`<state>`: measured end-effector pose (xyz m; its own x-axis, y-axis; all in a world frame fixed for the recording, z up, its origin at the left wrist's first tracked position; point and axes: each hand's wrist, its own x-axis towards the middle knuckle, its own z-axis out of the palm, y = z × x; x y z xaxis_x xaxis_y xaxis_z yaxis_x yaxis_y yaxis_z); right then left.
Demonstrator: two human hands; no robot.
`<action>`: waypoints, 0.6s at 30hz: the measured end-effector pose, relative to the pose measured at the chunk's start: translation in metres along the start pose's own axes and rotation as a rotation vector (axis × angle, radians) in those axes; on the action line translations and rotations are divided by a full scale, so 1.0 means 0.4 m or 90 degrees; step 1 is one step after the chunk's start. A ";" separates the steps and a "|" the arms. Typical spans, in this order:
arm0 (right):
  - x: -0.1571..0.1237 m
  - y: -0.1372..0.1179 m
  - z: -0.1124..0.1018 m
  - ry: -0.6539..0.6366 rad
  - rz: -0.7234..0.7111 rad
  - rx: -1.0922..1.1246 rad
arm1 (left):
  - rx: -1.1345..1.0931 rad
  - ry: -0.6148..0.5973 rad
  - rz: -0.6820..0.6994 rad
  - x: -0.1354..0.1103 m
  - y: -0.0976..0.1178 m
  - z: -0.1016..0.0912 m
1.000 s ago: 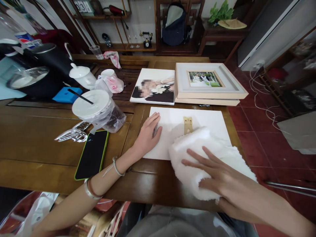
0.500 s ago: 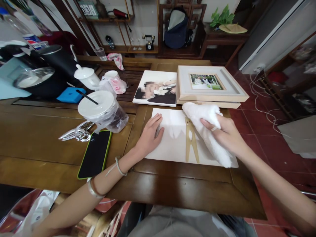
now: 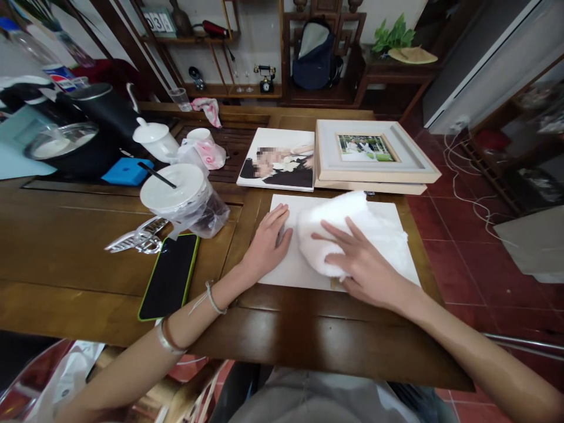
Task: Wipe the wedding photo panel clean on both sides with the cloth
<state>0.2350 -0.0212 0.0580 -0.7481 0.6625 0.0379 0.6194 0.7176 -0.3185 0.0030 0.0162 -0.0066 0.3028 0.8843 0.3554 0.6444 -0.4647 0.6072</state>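
A white sheet or thin board (image 3: 282,276) lies flat near the table's front edge. My left hand (image 3: 267,241) rests on its left side, fingers stretched out and thumb apart, holding nothing. Over the sheet's middle and right is a fluffy white cloth (image 3: 335,208). My right hand (image 3: 359,258) presses down on this cloth from above with its fingers spread. Beneath the cloth, only a small end of a gold-coloured flat piece (image 3: 337,284) shows by the right thumb; the rest is hidden.
Behind the sheet lie a photo panel (image 3: 286,176) and stacked frames (image 3: 379,171). Left of my left hand are a phone (image 3: 170,276), a silver hair claw (image 3: 138,238) and a lidded cup in plastic (image 3: 174,191). A white teapot (image 3: 155,140) stands farther back.
My right hand has brought the cloth left and down onto the sheet, and its fingers have spread. The gold-coloured piece is now mostly covered. My left hand stays put.
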 end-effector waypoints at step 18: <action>-0.109 0.038 -0.086 0.121 0.209 0.340 | -0.020 0.003 -0.015 0.004 0.010 -0.006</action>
<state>0.2853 -0.0317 0.0839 -0.4548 0.8905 0.0091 0.5686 0.2982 -0.7666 0.0042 0.0159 -0.0019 0.2850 0.8946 0.3443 0.6292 -0.4455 0.6369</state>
